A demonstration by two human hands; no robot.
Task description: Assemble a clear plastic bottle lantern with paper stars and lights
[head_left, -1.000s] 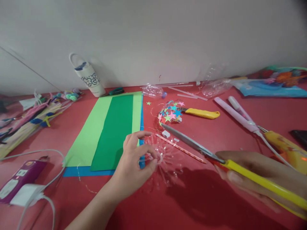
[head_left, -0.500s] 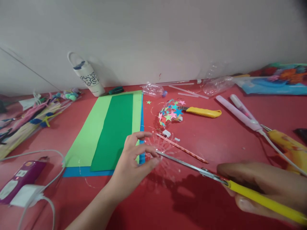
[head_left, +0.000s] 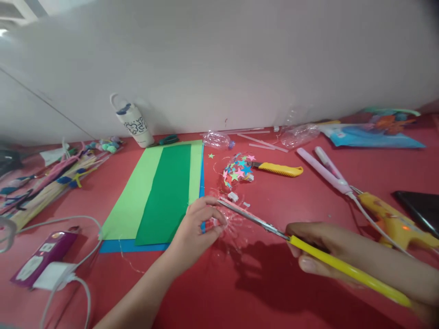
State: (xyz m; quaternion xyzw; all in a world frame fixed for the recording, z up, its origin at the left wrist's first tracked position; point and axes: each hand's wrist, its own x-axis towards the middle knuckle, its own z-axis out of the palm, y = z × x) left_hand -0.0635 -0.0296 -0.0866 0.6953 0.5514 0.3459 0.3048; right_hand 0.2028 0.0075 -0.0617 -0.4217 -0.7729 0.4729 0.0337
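Observation:
My left hand (head_left: 202,224) is curled, thumb and forefinger closed on a clear, see-through plastic piece (head_left: 236,228) whose edge is cut into thin strips spreading outward. My right hand (head_left: 318,246) grips scissors (head_left: 254,219) with yellow handles. Their metal blades point left, and the tips reach the fingers of my left hand, at the plastic. How far the blades are apart cannot be made out. Just beyond lie a small white piece (head_left: 233,196) and a heap of coloured paper stars (head_left: 238,171).
Green sheets (head_left: 168,192) lie left, near a white bottle (head_left: 135,125). Behind are a clear plastic bottle part (head_left: 216,139) and a yellow cutter (head_left: 281,169). To the right lie a pink styling iron (head_left: 324,171), a yellow glue gun (head_left: 387,214) and a black phone-like object (head_left: 418,208).
The scissors and my right hand have shifted left and slightly up in view. My left fingers have drawn closer together. The view has tilted, showing more at the right.

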